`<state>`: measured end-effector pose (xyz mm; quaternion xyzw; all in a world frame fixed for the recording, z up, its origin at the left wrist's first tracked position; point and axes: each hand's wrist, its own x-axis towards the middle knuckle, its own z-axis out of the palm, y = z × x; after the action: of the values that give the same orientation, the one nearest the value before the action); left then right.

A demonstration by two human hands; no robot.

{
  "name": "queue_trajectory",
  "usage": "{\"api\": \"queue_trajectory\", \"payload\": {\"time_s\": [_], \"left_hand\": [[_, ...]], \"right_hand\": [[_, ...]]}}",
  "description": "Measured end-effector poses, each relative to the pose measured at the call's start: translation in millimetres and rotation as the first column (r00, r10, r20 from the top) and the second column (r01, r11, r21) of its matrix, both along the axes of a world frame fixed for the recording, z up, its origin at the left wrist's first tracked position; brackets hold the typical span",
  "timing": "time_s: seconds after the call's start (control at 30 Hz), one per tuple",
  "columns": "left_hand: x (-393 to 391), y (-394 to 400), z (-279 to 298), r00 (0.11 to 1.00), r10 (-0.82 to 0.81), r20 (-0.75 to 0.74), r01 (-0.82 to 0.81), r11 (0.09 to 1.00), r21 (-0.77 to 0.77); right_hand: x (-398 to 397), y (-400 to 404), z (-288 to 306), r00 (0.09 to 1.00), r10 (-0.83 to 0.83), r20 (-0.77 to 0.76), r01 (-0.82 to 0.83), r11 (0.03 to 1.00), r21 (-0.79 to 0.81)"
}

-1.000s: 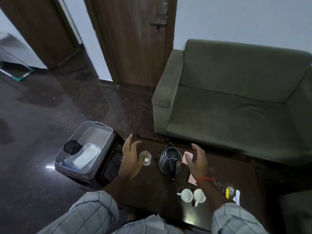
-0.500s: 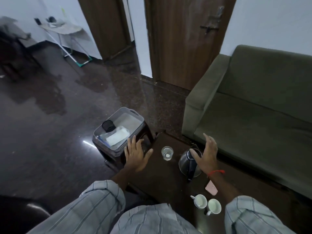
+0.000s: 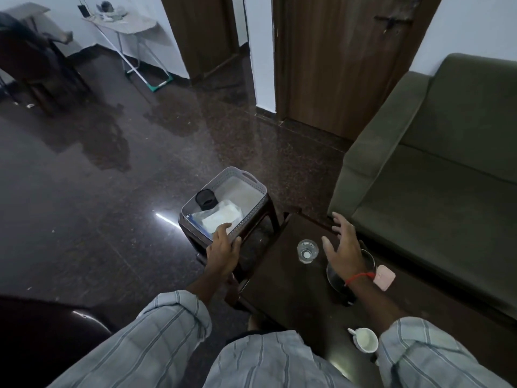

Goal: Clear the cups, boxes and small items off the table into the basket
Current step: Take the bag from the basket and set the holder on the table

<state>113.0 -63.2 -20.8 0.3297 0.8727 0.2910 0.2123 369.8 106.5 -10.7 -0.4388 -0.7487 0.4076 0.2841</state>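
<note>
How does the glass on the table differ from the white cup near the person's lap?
The glass is clear, with no handle showing; the white cup is opaque with a handle at its left. The glass stands toward the table's far end beside the open right hand; the white cup stands at the near edge by the right sleeve. Both are upright and still on the table.

Left hand [image 3: 222, 254] at basket [image 3: 253, 201] rim; right hand [image 3: 345, 249] spread over table [image 3: 293, 287].
</note>
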Motion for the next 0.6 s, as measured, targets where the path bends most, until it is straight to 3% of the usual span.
{"api": "queue_trajectory", "payload": {"time_s": [0.17, 0.3, 0.6], "left_hand": [[-62.0, 14.2, -12.1, 0.986, 0.096, 0.135, -0.100, 0.995, 0.025], [-111.2, 28.3, -24.5, 0.962, 0.195, 0.192, -0.187, 0.981, -0.059], [-211.4, 74.6, -62.2, 0.951, 0.178, 0.253, -0.133, 0.974, -0.184]], "right_hand": [[-39.3, 2.6, -7.4, 1.000, -0.006, 0.012, 0.006, 0.999, -0.036], [-66.2, 5.6, -11.9, 0.999, -0.017, 0.041, 0.020, 0.996, -0.083], [-118.6, 5.2, -32.3, 0.995, -0.035, 0.098, 0.053, 0.982, -0.180]]}}
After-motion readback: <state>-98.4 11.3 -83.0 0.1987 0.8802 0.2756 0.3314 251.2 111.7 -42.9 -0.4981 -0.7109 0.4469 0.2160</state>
